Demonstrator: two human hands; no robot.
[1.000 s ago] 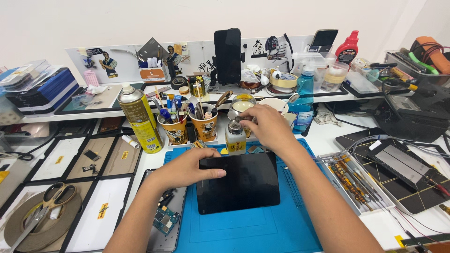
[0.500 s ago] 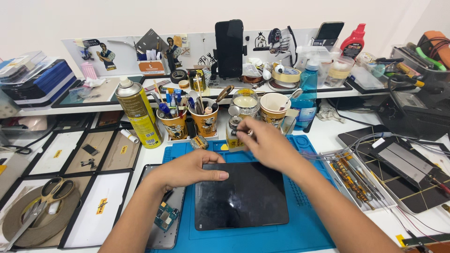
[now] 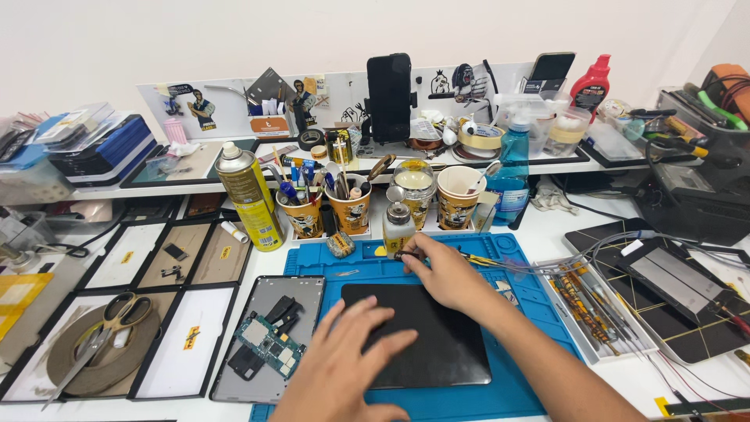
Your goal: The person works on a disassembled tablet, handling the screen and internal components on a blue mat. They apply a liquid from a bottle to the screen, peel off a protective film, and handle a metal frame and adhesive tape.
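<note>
A black tablet screen (image 3: 437, 344) lies flat on the blue work mat (image 3: 516, 375). My left hand (image 3: 348, 367) rests on its near left edge, fingers spread and flat. At the mat's far edge my right hand (image 3: 441, 270) reaches beyond the tablet, its fingertips pinching a small dark tool or part (image 3: 400, 255) just in front of a small pump bottle (image 3: 398, 223). Left of the mat lies an opened tablet back housing (image 3: 269, 336) with its circuit board showing.
Paper cups of tools (image 3: 348, 207) and a yellow spray can (image 3: 250, 195) stand behind the mat. A tray of screwdrivers (image 3: 590, 305) is on the right, trays with scissors and tape (image 3: 105, 336) on the left. A raised shelf (image 3: 391, 152) holds a phone stand and bottles.
The tablet screen and both hands have come nearer to me. My right hand went from beside the pump bottle to the mat's far edge and now pinches something small.
</note>
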